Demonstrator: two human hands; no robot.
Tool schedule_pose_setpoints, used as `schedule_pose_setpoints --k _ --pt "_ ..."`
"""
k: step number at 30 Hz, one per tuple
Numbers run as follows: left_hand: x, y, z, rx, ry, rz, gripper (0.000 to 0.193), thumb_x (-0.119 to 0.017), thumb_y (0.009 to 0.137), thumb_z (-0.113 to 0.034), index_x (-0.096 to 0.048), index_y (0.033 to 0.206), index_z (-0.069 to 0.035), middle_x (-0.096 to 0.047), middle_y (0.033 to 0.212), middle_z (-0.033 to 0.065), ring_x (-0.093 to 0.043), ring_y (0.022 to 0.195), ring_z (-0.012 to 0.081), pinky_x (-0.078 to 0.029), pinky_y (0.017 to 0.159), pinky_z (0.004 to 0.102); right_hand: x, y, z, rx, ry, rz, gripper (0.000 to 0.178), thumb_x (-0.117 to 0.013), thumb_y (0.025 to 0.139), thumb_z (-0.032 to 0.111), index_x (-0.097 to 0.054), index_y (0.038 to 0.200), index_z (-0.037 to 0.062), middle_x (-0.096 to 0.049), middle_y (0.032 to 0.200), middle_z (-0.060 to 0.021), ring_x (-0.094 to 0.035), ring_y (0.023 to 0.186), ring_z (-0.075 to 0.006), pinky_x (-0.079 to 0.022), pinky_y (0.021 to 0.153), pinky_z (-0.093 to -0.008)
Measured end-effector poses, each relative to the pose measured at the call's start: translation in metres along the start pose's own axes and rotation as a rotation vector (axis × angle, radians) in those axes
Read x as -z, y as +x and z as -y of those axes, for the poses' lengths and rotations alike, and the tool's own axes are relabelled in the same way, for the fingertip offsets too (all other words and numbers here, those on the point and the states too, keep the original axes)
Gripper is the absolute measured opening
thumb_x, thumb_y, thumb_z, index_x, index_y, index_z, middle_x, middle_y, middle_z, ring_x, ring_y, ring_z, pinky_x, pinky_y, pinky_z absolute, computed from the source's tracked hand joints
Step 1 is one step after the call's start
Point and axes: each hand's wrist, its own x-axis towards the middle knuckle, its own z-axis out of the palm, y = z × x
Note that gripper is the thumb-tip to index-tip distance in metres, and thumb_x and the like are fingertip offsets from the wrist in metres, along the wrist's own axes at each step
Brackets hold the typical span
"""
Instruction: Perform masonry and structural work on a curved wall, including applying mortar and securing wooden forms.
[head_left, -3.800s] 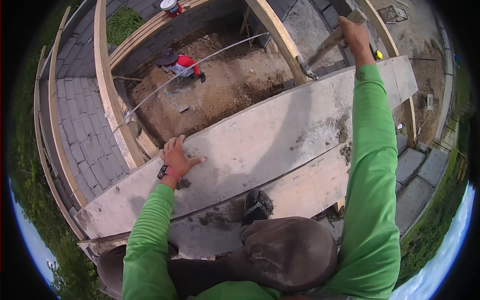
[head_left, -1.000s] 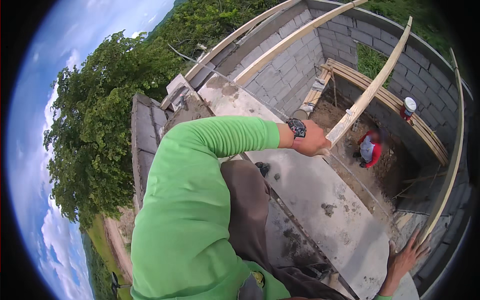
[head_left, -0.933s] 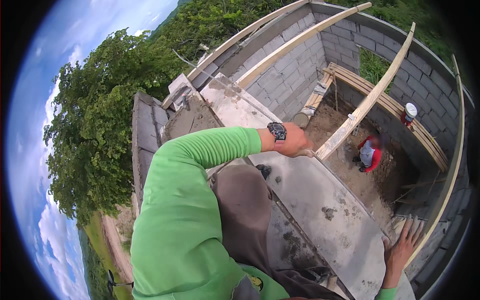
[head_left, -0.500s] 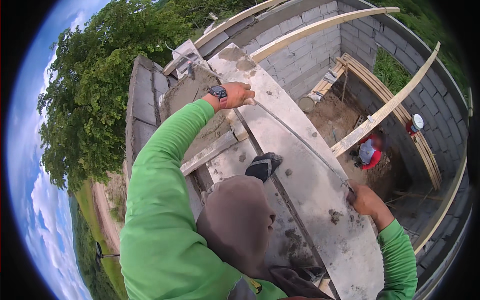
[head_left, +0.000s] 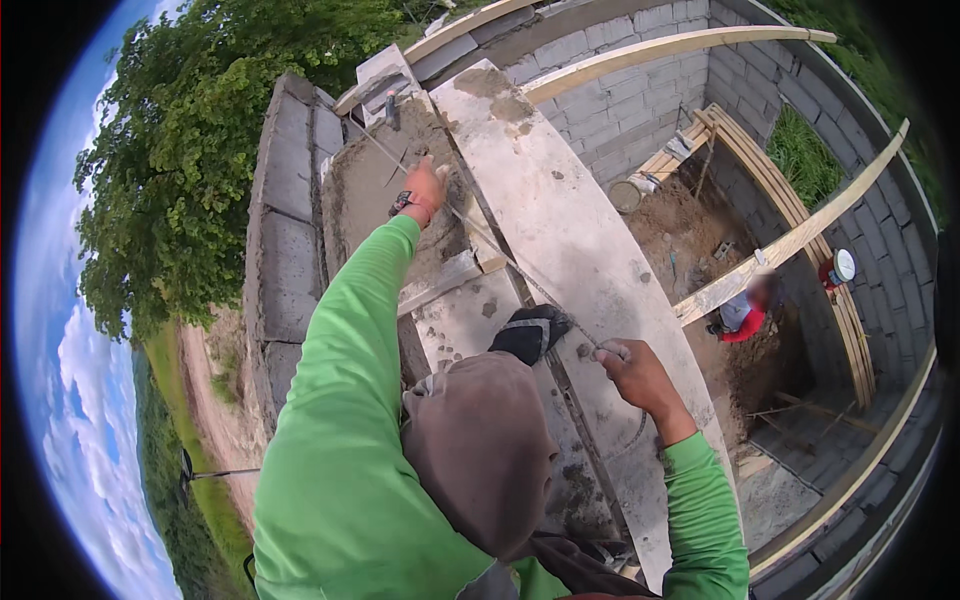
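Note:
A long, thin steel rebar [head_left: 548, 296] runs slantwise from the wet mortar bed at the far left to my right side. My left hand [head_left: 428, 190], with a watch at the wrist, is closed on the rebar over the mortar [head_left: 362, 192]. Closer to me, my right hand [head_left: 642, 378] grips the same bar near its other end. Below that hand the bar's tail curves down over the pale board [head_left: 590, 235]. A short dark handle with an orange end [head_left: 391, 110] stands in the mortar. My shoe [head_left: 530, 334] rests on the planks between my arms.
Grey block walls [head_left: 292, 235] edge the mortar on the left. To the right, the platform drops to a dirt floor where a person in red sleeves [head_left: 742, 312] bends. Wooden beams [head_left: 790, 252] span that drop. A white-and-red bucket [head_left: 840, 268] stands on stacked planks.
The rebar has shifted toward the far left, over the mortar. My left hand has moved left, and my right hand has come left from the board's right edge.

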Motion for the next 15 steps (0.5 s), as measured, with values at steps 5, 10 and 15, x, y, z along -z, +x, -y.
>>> schedule_pose_setpoints --k 5,10,15 --pt "-0.041 -0.106 -0.078 0.268 -0.583 -0.248 0.065 -0.065 0.078 -0.032 -0.040 0.118 0.013 -0.051 0.113 0.0292 -0.051 0.109 0.0356 -0.039 0.094 0.0369 -0.020 -0.018 -0.020 0.116 -0.017 -0.190 0.029 -0.057 0.084 0.024 -0.064 0.097 -0.0001 -0.061 0.086 -0.0256 -0.057 0.085 -0.0415 -0.046 0.075 -0.0415" --pt "-0.016 -0.118 -0.088 0.431 -1.228 -0.406 0.049 -0.062 0.080 -0.013 -0.040 0.121 0.004 -0.055 0.097 0.0167 -0.059 0.080 0.0241 -0.051 0.073 0.0372 -0.005 -0.020 -0.005 0.236 -0.064 -0.230 0.027 -0.056 0.084 0.023 -0.063 0.096 0.0005 -0.061 0.081 -0.0244 -0.057 0.080 -0.0423 -0.046 0.071 -0.0451" --pt "-0.027 -0.104 -0.124 0.802 -1.874 0.102 0.026 -0.044 0.087 -0.010 -0.040 0.112 -0.001 -0.055 0.086 0.0142 -0.057 0.057 0.0227 -0.047 0.045 0.0355 -0.025 0.052 0.035 0.203 -0.025 -0.171 0.042 -0.051 0.087 0.033 -0.058 0.104 -0.0045 -0.060 0.092 -0.0256 -0.056 0.088 -0.0417 -0.045 0.080 -0.0437"
